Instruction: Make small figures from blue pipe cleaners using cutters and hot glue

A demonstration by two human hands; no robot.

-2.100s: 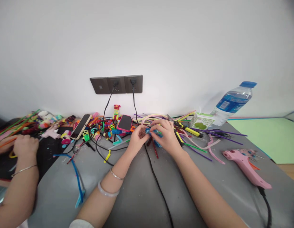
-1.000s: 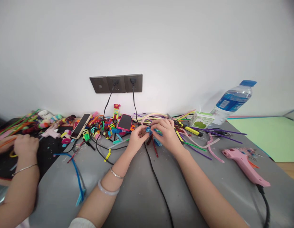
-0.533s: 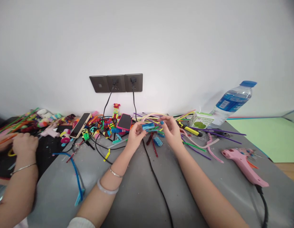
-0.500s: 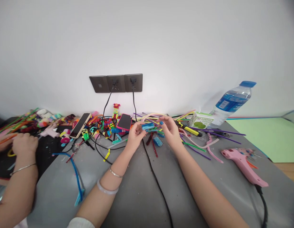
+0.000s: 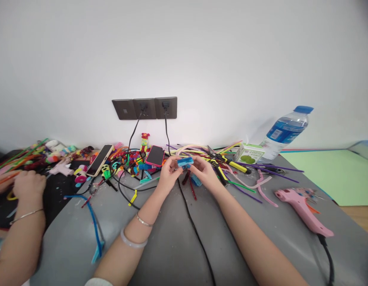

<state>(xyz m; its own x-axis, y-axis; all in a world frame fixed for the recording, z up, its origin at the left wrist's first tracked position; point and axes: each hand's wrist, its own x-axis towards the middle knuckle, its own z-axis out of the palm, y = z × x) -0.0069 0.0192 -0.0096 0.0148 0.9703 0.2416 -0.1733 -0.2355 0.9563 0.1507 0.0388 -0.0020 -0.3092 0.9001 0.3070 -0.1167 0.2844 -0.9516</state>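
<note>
A small bundle of blue pipe cleaners (image 5: 185, 161) is held up over the middle of the table between both hands. My left hand (image 5: 170, 171) pinches its left end, and my right hand (image 5: 204, 171) grips the right end with thumb and fingers. Just below, partly behind my right hand, lies another light blue fuzzy piece (image 5: 196, 180) beside a dark red pipe cleaner (image 5: 192, 189). Yellow-and-black pliers (image 5: 221, 169) rest to the right of my right hand.
A pink glue gun (image 5: 304, 212) lies at the right, near a tilted water bottle (image 5: 285, 133) and a green-white box (image 5: 249, 153). A phone (image 5: 155, 155) and a black cable (image 5: 192, 224) are close by. At the left, a co-worker's hands (image 5: 29, 184) hold pipe cleaners.
My right hand has moved left and down and closed on the blue bundle, which only my left hand held before. The pliers' second handle has come into view.
</note>
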